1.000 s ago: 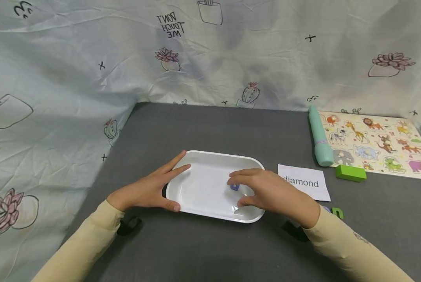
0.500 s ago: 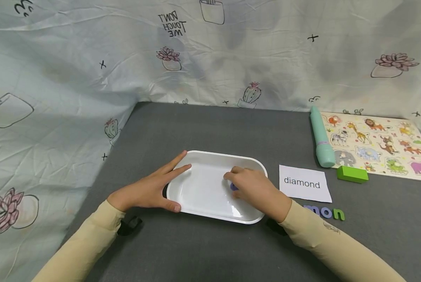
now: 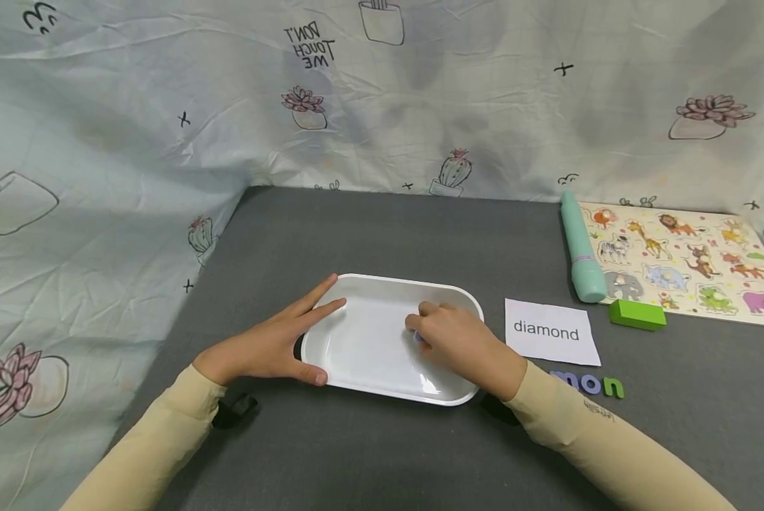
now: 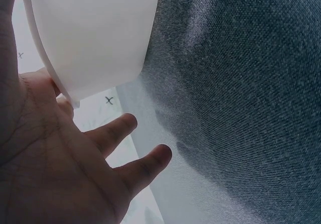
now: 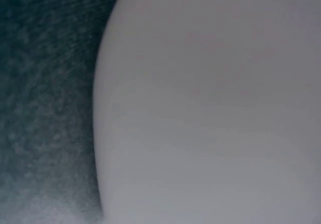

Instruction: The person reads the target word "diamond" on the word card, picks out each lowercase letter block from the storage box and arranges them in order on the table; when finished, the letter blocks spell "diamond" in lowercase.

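While the left hand [image 3: 263, 348] is lying flat-fingered against the smooth white oval tray [image 3: 369, 333], the right hand [image 3: 461, 341] is curling inside it. It is pinching a small purple piece [image 3: 418, 336] near the tray's right end

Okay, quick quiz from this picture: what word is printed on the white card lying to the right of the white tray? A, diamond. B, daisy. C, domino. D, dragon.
A: in the head view the white card beside the white tray reads "diamond" in plain black letters.
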{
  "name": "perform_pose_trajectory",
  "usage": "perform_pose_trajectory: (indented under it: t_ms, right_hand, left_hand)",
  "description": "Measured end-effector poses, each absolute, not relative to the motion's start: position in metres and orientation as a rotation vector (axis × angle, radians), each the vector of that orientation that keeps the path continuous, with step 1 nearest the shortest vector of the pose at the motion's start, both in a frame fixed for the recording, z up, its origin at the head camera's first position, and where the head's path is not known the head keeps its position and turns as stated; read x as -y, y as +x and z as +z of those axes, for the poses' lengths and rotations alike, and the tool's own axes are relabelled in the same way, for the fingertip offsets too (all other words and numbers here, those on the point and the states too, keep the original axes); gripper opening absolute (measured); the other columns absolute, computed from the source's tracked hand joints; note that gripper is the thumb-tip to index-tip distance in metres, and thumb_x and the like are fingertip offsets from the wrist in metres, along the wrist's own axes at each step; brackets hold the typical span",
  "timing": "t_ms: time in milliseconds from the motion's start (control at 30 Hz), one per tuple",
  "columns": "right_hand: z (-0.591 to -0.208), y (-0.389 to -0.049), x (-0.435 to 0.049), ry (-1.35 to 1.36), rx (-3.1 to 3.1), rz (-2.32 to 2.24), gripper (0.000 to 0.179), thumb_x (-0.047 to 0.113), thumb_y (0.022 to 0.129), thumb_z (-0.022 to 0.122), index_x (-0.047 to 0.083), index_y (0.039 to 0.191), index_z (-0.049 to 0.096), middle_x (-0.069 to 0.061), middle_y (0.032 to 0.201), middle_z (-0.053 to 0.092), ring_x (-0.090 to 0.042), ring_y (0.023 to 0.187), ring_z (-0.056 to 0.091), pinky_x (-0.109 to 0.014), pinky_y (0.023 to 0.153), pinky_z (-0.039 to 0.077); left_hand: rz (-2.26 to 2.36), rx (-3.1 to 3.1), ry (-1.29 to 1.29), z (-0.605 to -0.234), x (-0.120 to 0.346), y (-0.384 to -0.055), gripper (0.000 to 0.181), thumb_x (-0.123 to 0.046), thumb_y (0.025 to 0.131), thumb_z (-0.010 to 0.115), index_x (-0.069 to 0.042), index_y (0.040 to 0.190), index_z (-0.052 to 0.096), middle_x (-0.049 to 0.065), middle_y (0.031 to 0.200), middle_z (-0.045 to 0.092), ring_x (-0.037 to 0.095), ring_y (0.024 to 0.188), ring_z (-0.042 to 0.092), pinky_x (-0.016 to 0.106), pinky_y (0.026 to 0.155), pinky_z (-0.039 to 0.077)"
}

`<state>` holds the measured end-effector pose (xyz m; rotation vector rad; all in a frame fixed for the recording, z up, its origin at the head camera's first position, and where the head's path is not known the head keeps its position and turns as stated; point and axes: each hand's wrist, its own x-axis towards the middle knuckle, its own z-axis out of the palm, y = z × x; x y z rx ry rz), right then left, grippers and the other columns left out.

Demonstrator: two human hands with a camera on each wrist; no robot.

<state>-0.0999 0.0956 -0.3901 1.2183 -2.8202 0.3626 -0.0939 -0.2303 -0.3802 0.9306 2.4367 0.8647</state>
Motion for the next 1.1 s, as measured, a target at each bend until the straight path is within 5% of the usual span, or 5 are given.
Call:
perform_pose_trajectory:
  t_ms: [100, 300, 733, 967, 1100]
  right_hand:
    - [-0.387, -0.099, -0.098, 1.164, 2.854, 0.469, 0.024, -0.007, 0.079, 0.066, 0.012, 0.094, 0.070, 0.003, 0.078, 0.056, -0.018, 0.060, 0.051, -0.028, 0.055, 0.041]
    - [-0.376, -0.094, -0.110, 1.157, 2.802, 0.669, 0.020, 0.005, 0.088, 0.076, 0.021, 0.100, 0.075, 0.015, 0.090, 0.069, -0.007, 0.071, 0.056, -0.026, 0.058, 0.045]
    - [-0.335, -0.079, -0.177, 1.177, 2.476, 1.548, 0.037, -0.010, 0.087, 0.074, 0.018, 0.111, 0.073, 0.006, 0.105, 0.072, -0.010, 0.089, 0.069, -0.026, 0.075, 0.057]
    - [-0.322, -0.067, -0.218, 0.913, 2.383, 1.790, 0.050, -0.025, 0.082, 0.069, -0.001, 0.126, 0.066, -0.010, 0.121, 0.068, -0.018, 0.100, 0.071, -0.027, 0.079, 0.057]
    - [-0.316, -0.056, -0.241, 0.654, 2.539, 1.637, 0.059, -0.017, 0.086, 0.072, 0.005, 0.140, 0.061, -0.005, 0.123, 0.071, -0.014, 0.101, 0.072, -0.023, 0.077, 0.056]
  left_hand:
    - [0.864, -2.437, 0.919, -0.380, 0.230, -0.093, 0.111, -0.054, 0.079, 0.084, -0.018, 0.164, 0.023, -0.005, 0.170, -0.011, 0.025, 0.153, 0.010, 0.057, 0.113, 0.028]
    - [0.872, -2.436, 0.912, -0.380, 0.230, -0.092, 0.111, -0.054, 0.079, 0.084, -0.017, 0.164, 0.023, -0.004, 0.170, -0.011, 0.027, 0.153, 0.010, 0.059, 0.112, 0.028]
    - [0.881, -2.437, 0.923, -0.382, 0.230, -0.093, 0.110, -0.053, 0.079, 0.085, -0.016, 0.163, 0.024, -0.003, 0.170, -0.011, 0.028, 0.153, 0.012, 0.060, 0.111, 0.029]
    - [0.876, -2.429, 0.916, -0.382, 0.230, -0.093, 0.111, -0.052, 0.079, 0.085, -0.017, 0.164, 0.023, -0.005, 0.170, -0.012, 0.026, 0.154, 0.009, 0.058, 0.112, 0.028]
    - [0.871, -2.429, 0.927, -0.383, 0.231, -0.094, 0.110, -0.052, 0.079, 0.085, -0.018, 0.164, 0.022, -0.005, 0.169, -0.012, 0.027, 0.154, 0.010, 0.058, 0.111, 0.030]
